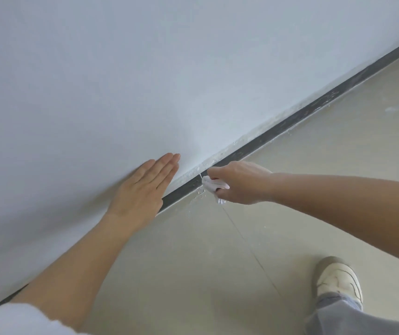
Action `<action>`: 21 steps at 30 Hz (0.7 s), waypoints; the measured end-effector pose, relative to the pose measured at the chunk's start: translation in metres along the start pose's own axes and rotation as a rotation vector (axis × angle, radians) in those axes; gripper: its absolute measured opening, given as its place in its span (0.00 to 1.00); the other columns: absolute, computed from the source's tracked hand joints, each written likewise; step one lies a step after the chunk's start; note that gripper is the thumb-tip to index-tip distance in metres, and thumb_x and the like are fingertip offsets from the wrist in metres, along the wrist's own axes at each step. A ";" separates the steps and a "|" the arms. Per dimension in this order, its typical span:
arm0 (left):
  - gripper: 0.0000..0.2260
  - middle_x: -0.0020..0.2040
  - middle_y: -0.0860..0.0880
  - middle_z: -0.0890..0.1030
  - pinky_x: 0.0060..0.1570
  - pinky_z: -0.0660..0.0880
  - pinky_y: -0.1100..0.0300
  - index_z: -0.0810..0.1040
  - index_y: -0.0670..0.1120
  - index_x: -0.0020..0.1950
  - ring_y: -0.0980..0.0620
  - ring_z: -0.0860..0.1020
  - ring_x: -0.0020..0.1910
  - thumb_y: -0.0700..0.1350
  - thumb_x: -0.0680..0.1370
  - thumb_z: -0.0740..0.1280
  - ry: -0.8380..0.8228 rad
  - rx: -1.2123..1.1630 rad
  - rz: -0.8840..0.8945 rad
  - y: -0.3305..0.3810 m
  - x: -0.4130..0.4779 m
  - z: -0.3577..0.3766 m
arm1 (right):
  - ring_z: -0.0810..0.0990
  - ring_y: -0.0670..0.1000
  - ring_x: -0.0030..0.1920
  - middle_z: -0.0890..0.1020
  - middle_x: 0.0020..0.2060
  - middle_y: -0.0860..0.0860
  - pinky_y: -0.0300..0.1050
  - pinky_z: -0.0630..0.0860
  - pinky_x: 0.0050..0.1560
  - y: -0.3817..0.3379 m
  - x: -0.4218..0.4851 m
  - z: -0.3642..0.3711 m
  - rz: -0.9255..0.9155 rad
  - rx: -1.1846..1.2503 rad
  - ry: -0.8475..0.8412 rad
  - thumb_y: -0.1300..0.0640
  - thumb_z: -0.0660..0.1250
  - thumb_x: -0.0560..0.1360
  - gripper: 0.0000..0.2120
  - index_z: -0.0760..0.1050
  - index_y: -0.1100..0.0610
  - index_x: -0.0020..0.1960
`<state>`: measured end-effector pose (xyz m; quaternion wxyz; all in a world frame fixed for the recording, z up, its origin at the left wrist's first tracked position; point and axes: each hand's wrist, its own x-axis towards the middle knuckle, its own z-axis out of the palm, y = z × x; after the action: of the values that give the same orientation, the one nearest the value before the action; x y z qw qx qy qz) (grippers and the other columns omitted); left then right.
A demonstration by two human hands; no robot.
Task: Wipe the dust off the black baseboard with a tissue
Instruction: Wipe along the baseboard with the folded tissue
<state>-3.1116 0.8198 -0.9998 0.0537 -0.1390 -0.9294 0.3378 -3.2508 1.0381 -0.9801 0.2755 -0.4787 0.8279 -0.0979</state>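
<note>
White tissue [211, 183], soft and easily torn, is bunched in the curled fingers of the right hand [239, 183] and pressed to the black baseboard [278, 126] at the floor [217, 238] edge (grip the wad, not a loose corner). Left hand [143, 189] lies flat, fingers together, on the wall [145, 68].

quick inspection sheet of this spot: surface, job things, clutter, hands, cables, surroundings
surface: beige floor, thin joint line across it
job's things: black baseboard, pale dust streaks, crusty white top edge; white tissue at the baseboard
clutter: white flecks on the floor by the baseboard
hands: left hand flat on the wall; right hand grips the tissue
cables: nothing seen
surroundings: white wall; shoe lower right
</note>
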 end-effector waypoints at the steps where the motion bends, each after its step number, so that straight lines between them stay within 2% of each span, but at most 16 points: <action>1: 0.29 0.79 0.46 0.48 0.75 0.36 0.53 0.52 0.41 0.79 0.49 0.45 0.78 0.41 0.77 0.51 0.000 0.049 0.034 -0.004 -0.003 0.004 | 0.67 0.47 0.29 0.68 0.30 0.46 0.42 0.59 0.28 -0.002 0.010 0.001 -0.040 -0.021 -0.032 0.53 0.58 0.78 0.07 0.63 0.54 0.45; 4: 0.28 0.79 0.46 0.43 0.75 0.33 0.52 0.48 0.40 0.79 0.48 0.43 0.77 0.37 0.78 0.45 -0.048 0.209 0.107 -0.016 -0.023 0.014 | 0.69 0.52 0.33 0.68 0.31 0.46 0.45 0.65 0.30 -0.019 0.042 0.031 -0.150 -0.076 -0.168 0.54 0.56 0.79 0.04 0.63 0.55 0.48; 6: 0.29 0.79 0.48 0.43 0.75 0.36 0.53 0.48 0.41 0.79 0.49 0.43 0.77 0.37 0.77 0.48 -0.006 0.302 0.074 -0.016 -0.038 0.025 | 0.68 0.55 0.34 0.67 0.32 0.48 0.47 0.66 0.35 -0.032 0.061 0.076 -0.217 -0.103 -0.205 0.55 0.57 0.79 0.04 0.64 0.55 0.50; 8: 0.30 0.79 0.49 0.46 0.75 0.39 0.54 0.50 0.43 0.79 0.50 0.45 0.77 0.37 0.77 0.52 0.018 0.336 0.034 -0.015 -0.048 0.034 | 0.67 0.57 0.36 0.72 0.36 0.52 0.46 0.64 0.38 -0.047 0.076 0.126 -0.250 -0.063 -0.196 0.56 0.58 0.78 0.08 0.67 0.58 0.55; 10: 0.31 0.79 0.50 0.47 0.75 0.42 0.54 0.50 0.45 0.80 0.50 0.46 0.77 0.39 0.77 0.54 0.034 0.377 0.003 -0.009 -0.054 0.043 | 0.70 0.59 0.39 0.77 0.43 0.58 0.46 0.63 0.39 -0.062 0.089 0.170 -0.257 0.013 -0.166 0.57 0.58 0.78 0.10 0.66 0.58 0.59; 11: 0.31 0.79 0.51 0.48 0.74 0.42 0.54 0.51 0.45 0.80 0.50 0.47 0.77 0.40 0.77 0.56 0.045 0.402 -0.016 -0.007 -0.053 0.048 | 0.72 0.60 0.41 0.77 0.43 0.59 0.47 0.64 0.39 -0.069 0.095 0.188 -0.245 0.066 -0.131 0.58 0.57 0.79 0.10 0.65 0.57 0.59; 15: 0.33 0.79 0.53 0.51 0.73 0.45 0.54 0.52 0.47 0.80 0.50 0.49 0.76 0.43 0.76 0.61 0.069 0.436 -0.061 0.000 -0.050 0.052 | 0.70 0.60 0.36 0.73 0.35 0.55 0.47 0.63 0.34 -0.094 0.109 0.225 -0.183 0.323 0.069 0.57 0.59 0.78 0.05 0.63 0.56 0.50; 21: 0.33 0.79 0.51 0.50 0.74 0.45 0.54 0.50 0.45 0.80 0.49 0.49 0.76 0.43 0.77 0.59 0.034 0.391 -0.046 -0.002 -0.054 0.041 | 0.67 0.59 0.32 0.67 0.27 0.52 0.48 0.57 0.27 -0.112 0.126 0.226 -0.018 0.539 0.248 0.58 0.62 0.76 0.10 0.60 0.55 0.42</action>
<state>-3.0681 0.7769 -1.0305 0.1031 -0.1104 -0.8480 0.5081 -3.0923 0.8958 -1.1656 0.2886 -0.3798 0.7952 -0.3743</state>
